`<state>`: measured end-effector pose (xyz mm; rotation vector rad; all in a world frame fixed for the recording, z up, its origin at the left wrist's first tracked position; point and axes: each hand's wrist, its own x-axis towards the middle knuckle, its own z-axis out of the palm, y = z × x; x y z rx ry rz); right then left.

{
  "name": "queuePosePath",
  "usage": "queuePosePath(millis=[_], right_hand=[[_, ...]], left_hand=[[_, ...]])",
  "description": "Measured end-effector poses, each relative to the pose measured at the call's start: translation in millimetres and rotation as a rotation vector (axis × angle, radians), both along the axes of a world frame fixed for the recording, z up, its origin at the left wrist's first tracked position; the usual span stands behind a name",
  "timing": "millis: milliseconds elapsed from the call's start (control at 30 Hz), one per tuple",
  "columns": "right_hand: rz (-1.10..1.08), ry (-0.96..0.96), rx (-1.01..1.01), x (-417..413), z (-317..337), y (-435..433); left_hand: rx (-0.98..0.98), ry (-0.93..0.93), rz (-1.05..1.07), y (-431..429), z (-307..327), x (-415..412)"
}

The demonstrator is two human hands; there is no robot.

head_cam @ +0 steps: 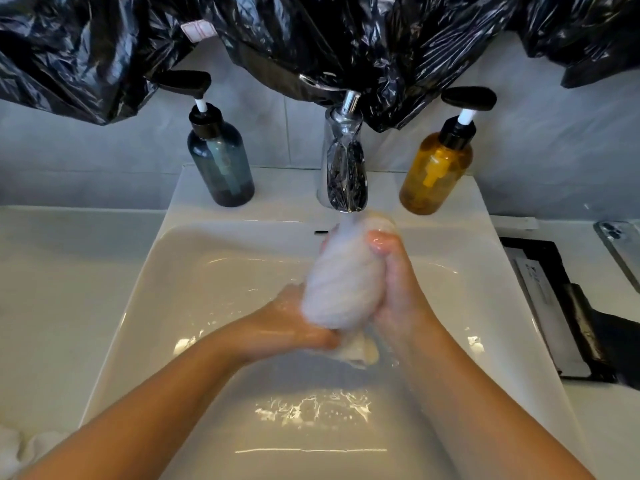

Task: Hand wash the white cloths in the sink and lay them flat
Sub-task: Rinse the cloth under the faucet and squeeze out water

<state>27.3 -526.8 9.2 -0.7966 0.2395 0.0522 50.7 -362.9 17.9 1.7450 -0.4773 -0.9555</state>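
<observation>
A bunched, wet white cloth (341, 282) is held upright over the white sink (145, 271), its top under water running from the chrome faucet (344, 168). My left hand (304, 320) grips the cloth's lower end, and a bit of cloth sticks out below it. My right hand (391, 282) grips the cloth along its right side, thumb near the top. Both hands are wet. More white cloth (20, 448) lies at the bottom left corner, on the counter.
A dark blue pump bottle (221, 161) stands left of the faucet and an amber pump bottle (436, 168) right of it. Black plastic sheeting (311, 39) hangs above. A black tray (561, 306) and a phone (620, 244) lie on the right counter.
</observation>
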Motion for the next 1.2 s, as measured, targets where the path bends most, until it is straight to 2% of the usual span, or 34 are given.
queuePosePath(millis=[67,167,300,367,433,467,533,567,633,767,900,1000,1100,1200], right_hand=[[0.128,0.033,0.063,-1,-5,-5],[0.153,0.052,0.086,-1,-13,-10],[0.136,0.031,0.057,2,-14,-14],[0.072,0.057,0.021,-2,-12,-15],[-0.026,0.121,-0.034,-4,-8,-14],[-0.053,0.15,-0.064,-5,-6,-12],[-0.091,0.244,-0.111,-3,0,-3],[-0.114,0.296,-0.102,-3,1,0],[-0.165,0.34,-0.053,-5,3,1],[-0.2,0.143,-0.117,-19,2,1],[-0.095,-0.078,-0.172,-17,9,0],[-0.004,-0.122,-0.158,-5,7,3],[0.064,-0.131,-0.04,6,2,2],[0.095,-0.161,-0.058,12,-1,-3]], left_hand=[[-0.015,0.043,-0.105,3,-3,3],[0.006,0.043,-0.167,0,-8,8],[-0.066,0.032,-0.106,-1,-6,6],[-0.033,0.016,-0.068,2,-2,6],[0.095,-0.107,0.0,0,8,4],[0.24,-0.23,0.044,-3,15,0],[0.595,-0.608,0.087,-12,26,-10],[0.666,-0.749,0.08,-13,26,-15],[0.619,-0.805,0.079,-11,23,-18],[0.393,-0.551,0.045,6,6,2],[0.11,-0.262,-0.019,5,-8,11],[0.039,0.001,-0.086,5,-9,17],[0.045,0.076,-0.133,6,-11,27],[-0.005,0.068,-0.149,2,-12,27]])
